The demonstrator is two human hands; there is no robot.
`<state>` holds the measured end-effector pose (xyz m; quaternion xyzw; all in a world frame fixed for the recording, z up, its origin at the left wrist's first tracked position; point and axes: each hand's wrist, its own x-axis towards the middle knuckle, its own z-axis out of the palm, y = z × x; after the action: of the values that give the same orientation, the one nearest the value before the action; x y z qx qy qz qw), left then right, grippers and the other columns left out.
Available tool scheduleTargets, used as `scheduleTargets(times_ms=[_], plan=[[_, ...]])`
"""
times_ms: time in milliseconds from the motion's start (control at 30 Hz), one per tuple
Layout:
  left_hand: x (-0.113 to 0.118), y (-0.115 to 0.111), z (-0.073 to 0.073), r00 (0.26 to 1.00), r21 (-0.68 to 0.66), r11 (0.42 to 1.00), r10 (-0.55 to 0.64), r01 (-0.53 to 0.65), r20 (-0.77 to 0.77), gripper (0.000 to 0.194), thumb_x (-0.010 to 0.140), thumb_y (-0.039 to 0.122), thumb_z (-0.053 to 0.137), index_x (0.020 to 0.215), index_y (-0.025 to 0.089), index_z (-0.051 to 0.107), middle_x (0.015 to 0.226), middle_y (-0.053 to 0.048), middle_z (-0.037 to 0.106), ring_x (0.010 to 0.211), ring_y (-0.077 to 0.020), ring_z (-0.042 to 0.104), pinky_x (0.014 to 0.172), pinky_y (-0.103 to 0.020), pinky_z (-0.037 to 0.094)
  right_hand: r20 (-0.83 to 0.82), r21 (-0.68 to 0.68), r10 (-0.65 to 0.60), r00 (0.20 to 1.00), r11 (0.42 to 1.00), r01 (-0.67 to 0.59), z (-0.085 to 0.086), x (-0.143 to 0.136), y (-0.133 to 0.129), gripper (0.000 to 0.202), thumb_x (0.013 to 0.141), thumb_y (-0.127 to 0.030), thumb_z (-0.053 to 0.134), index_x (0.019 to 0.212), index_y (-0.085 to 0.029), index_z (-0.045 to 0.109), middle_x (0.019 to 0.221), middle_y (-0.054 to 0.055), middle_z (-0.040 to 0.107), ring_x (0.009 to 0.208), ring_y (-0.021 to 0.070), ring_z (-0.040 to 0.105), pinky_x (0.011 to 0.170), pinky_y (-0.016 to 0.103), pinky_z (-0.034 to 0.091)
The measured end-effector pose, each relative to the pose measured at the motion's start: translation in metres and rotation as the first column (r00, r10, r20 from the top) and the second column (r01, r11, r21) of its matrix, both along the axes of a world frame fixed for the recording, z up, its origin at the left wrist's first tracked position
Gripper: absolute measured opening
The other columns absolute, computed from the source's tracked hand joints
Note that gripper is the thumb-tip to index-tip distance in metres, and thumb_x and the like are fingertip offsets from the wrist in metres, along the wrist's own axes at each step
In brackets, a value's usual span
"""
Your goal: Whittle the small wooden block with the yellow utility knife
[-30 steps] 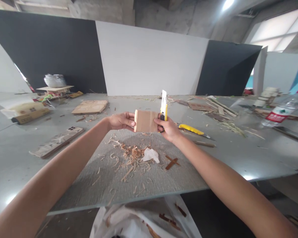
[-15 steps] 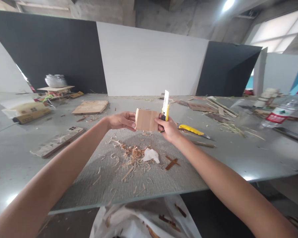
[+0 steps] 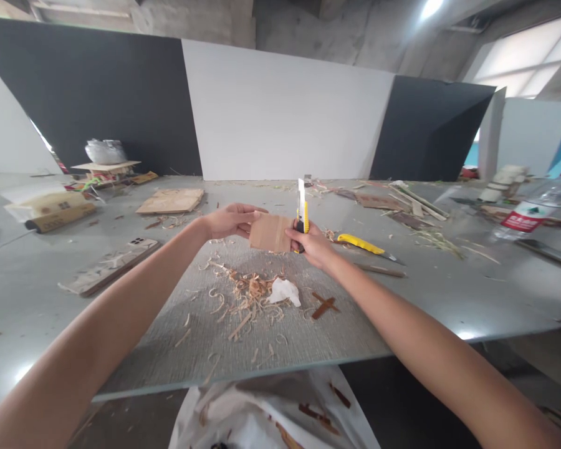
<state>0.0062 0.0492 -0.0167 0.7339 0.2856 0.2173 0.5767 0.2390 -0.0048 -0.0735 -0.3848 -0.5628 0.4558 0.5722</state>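
Above the glass table, a small flat wooden block (image 3: 270, 232) is held between my two hands. My left hand (image 3: 234, 221) is at the block's left end, its fingers along the upper corner and partly behind it. With thumb and fingers, my right hand (image 3: 312, 242) pinches the right end. The same hand also grips a yellow and black utility knife (image 3: 302, 212), upright with the blade out and pointing up. Below lie curled wood shavings (image 3: 252, 290), a crumpled white tissue (image 3: 284, 292) and two crossed brown strips (image 3: 324, 305).
To the right lie another yellow knife (image 3: 361, 243) with its blade exposed, a thin stick (image 3: 381, 270) and a water bottle (image 3: 537, 206). On the left are a phone (image 3: 110, 267) and a wooden board (image 3: 171, 201). White cloth (image 3: 262, 411) hangs below the table's front edge.
The block has shifted slightly left and tilted, its left end face no longer showing. My right hand and the knife moved left with it. My left fingers have slid up over the block's corner.
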Motion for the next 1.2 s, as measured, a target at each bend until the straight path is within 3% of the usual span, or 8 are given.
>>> scheduleTargets(times_ms=[100, 167, 233, 367, 567, 900, 1100, 1200], plan=[[-0.004, -0.001, 0.008, 0.984, 0.135, 0.988, 0.09, -0.069, -0.153, 0.044, 0.08, 0.039, 0.058, 0.118, 0.018, 0.059, 0.112, -0.012, 0.063, 0.095, -0.0203, 0.061, 0.076, -0.031, 0.051, 0.19, 0.019, -0.081, 0.978, 0.997, 0.079, 0.012, 0.015, -0.002, 0.037, 0.074, -0.054, 0.061, 0.08, -0.022, 0.044, 0.053, -0.01, 0.037, 0.036, 0.0047, 0.029, 0.036, 0.019, 0.026], [-0.007, -0.002, 0.013, 0.962, 0.233, 0.966, 0.166, -0.114, -0.219, 0.042, 0.079, 0.039, 0.058, 0.115, 0.018, 0.061, 0.109, -0.011, 0.064, 0.093, -0.0192, 0.06, 0.072, -0.028, 0.05, 0.348, -0.114, 0.19, 0.918, 0.98, -0.16, 0.024, 0.025, -0.009, 0.046, 0.081, -0.065, 0.042, 0.076, -0.019, 0.047, 0.054, -0.007, 0.041, 0.035, 0.0037, 0.024, 0.035, 0.02, 0.023], [-0.007, -0.004, 0.017, 0.941, 0.311, 0.941, 0.217, -0.132, -0.258, 0.042, 0.077, 0.038, 0.058, 0.115, 0.019, 0.062, 0.107, -0.009, 0.065, 0.09, -0.018, 0.06, 0.069, -0.026, 0.049, 0.448, -0.294, 0.438, 0.78, 0.896, -0.334, 0.033, 0.027, -0.018, 0.057, 0.084, -0.069, 0.029, 0.075, -0.018, 0.051, 0.056, -0.004, 0.044, 0.035, 0.0038, 0.024, 0.034, 0.02, 0.023], [0.0, -0.013, 0.026, 0.93, 0.426, 0.902, 0.215, -0.071, -0.3, 0.041, 0.077, 0.039, 0.056, 0.114, 0.02, 0.063, 0.104, -0.007, 0.067, 0.083, -0.0157, 0.06, 0.064, -0.023, 0.046, 0.59, -0.412, 0.512, 0.624, 0.856, -0.312, 0.034, 0.011, -0.031, 0.058, 0.081, -0.072, 0.031, 0.077, -0.018, 0.052, 0.049, -0.006, 0.036, 0.037, 0.0055, 0.029, 0.034, 0.018, 0.024], [0.012, -0.023, 0.033, 0.908, 0.573, 0.818, 0.203, 0.048, -0.367, 0.04, 0.078, 0.038, 0.053, 0.11, 0.019, 0.066, 0.089, -0.005, 0.068, 0.065, -0.01, 0.054, 0.057, -0.022, 0.04, 0.553, -0.421, 0.472, 0.687, 0.869, -0.258, 0.022, 0.002, -0.029, 0.058, 0.082, -0.071, 0.028, 0.072, -0.018, 0.047, 0.05, -0.005, 0.035, 0.037, 0.0047, 0.024, 0.033, 0.018, 0.021], [0.01, -0.017, 0.022, 0.906, 0.634, 0.773, 0.257, 0.017, -0.337, 0.041, 0.078, 0.04, 0.052, 0.11, 0.019, 0.065, 0.081, -0.005, 0.067, 0.058, -0.0095, 0.052, 0.055, -0.023, 0.039, 0.345, -0.623, 0.545, 0.765, 0.742, -0.248, 0.022, -0.007, -0.032, 0.054, 0.082, -0.07, 0.033, 0.073, -0.018, 0.046, 0.051, -0.005, 0.033, 0.038, 0.0029, 0.018, 0.033, 0.017, 0.017], [0.01, -0.016, 0.018, 0.924, 0.636, 0.772, 0.257, -0.019, -0.284, 0.038, 0.076, 0.037, 0.053, 0.106, 0.02, 0.068, 0.08, -0.004, 0.069, 0.061, -0.0109, 0.052, 0.055, -0.024, 0.038, 0.314, -0.64, 0.563, 0.765, 0.72, -0.267, 0.018, -0.012, -0.03, 0.055, 0.08, -0.072, 0.032, 0.07, -0.02, 0.045, 0.049, -0.005, 0.032, 0.037, 0.0039, 0.017, 0.032, 0.018, 0.015], [0.019, -0.016, 0.016, 0.94, 0.645, 0.763, 0.243, -0.033, -0.238, 0.036, 0.076, 0.037, 0.054, 0.105, 0.02, 0.069, 0.092, -0.005, 0.07, 0.068, -0.0128, 0.055, 0.058, -0.024, 0.04, 0.438, -0.604, 0.548, 0.712, 0.766, -0.218, 0.015, -0.02, -0.024, 0.053, 0.081, -0.071, 0.035, 0.069, -0.02, 0.046, 0.049, -0.003, 0.037, 0.036, 0.0043, 0.021, 0.031, 0.018, 0.016]])
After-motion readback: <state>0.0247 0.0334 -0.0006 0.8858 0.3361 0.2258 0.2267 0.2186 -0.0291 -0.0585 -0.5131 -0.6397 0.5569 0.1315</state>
